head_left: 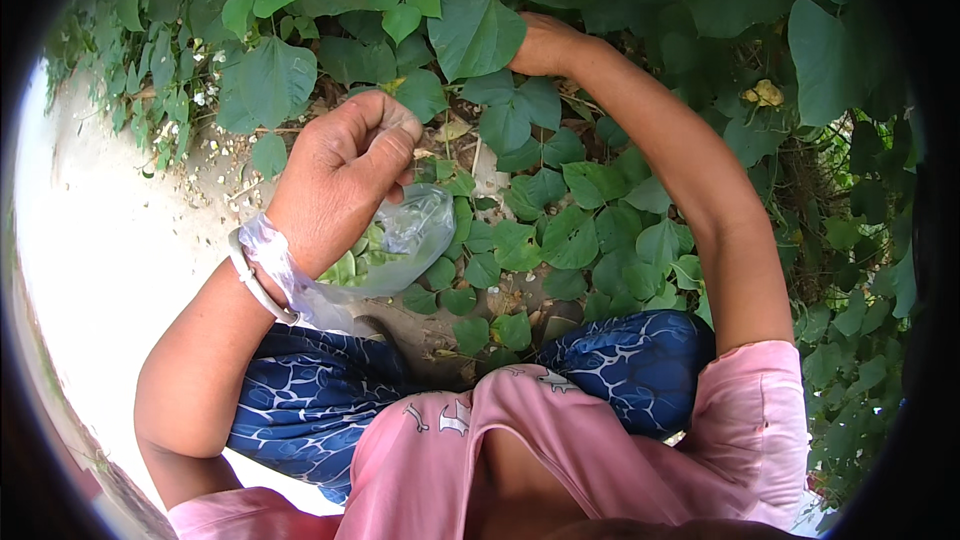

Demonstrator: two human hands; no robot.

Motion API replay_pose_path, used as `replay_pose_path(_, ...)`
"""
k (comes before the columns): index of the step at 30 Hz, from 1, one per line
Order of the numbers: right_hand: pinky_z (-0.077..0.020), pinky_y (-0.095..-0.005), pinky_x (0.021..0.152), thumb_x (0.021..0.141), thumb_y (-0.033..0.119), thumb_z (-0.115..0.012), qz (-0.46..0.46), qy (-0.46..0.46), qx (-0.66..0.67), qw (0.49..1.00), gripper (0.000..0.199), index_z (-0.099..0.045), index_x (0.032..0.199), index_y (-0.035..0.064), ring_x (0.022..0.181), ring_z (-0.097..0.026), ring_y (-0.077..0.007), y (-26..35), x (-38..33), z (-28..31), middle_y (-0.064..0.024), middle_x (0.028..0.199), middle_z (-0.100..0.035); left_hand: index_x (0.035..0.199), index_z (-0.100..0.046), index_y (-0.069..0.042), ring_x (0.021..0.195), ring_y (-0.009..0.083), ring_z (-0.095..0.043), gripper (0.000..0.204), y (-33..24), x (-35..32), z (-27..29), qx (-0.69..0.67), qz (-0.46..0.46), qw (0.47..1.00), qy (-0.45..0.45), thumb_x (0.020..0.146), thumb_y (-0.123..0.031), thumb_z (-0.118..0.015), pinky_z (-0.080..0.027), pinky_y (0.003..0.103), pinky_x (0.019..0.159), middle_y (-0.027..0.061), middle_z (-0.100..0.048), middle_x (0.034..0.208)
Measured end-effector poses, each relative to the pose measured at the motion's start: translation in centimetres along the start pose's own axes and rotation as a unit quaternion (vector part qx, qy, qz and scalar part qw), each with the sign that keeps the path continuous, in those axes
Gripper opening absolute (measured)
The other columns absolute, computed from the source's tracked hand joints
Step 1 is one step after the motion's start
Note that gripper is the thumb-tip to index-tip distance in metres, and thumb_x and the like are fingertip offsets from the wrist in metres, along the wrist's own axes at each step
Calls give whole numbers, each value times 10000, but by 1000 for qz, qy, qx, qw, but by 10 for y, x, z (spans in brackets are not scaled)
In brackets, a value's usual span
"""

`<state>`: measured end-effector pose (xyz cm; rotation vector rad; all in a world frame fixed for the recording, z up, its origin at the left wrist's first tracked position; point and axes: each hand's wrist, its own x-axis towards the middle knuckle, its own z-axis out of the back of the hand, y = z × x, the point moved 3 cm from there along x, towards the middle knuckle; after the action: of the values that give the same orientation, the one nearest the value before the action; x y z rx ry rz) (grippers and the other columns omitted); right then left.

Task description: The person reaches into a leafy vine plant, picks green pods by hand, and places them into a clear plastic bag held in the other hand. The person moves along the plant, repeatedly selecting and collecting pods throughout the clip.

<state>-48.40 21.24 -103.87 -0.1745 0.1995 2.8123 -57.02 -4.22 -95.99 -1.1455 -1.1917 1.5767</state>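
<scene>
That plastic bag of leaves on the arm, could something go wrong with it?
Maybe. The clear plastic bag hangs only by a loop round the wrist of the left hand, and it looks thin, so it could slip or tear and spill its leaves. The right hand reaches in among the vine leaves, fingers hidden, so a scratch there seems possible.

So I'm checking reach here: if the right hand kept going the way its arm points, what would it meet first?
Probably the vine leaves: the right hand is already partly tucked behind one, with more foliage beyond. Depth is unclear, so stems behind can't be judged.
</scene>
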Motion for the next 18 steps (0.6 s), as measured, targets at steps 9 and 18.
replay_pose_path(9, -457, -334, 817, 891, 352, -492, -70, -187, 601, 773, 391, -565, 1080, 18, 935, -587, -205, -55, 43, 100, -72, 1019, -626, 875, -527, -12, 650, 79, -518, 178, 0, -2, -2, -13, -6, 1000, 24, 910, -185, -504, -454, 223, 595, 10, -535, 718)
replay_pose_path(18, -459, -342, 794, 877, 329, -511, 6, -297, 574, 763, 359, -575, 1052, 23, 910, -590, -231, -21, 6, 173, -95, 993, -626, 881, -527, -19, 664, 70, -519, 155, 5, -6, -1, -6, -37, 999, 19, 911, -170, -515, -460, 224, 597, -5, -523, 740)
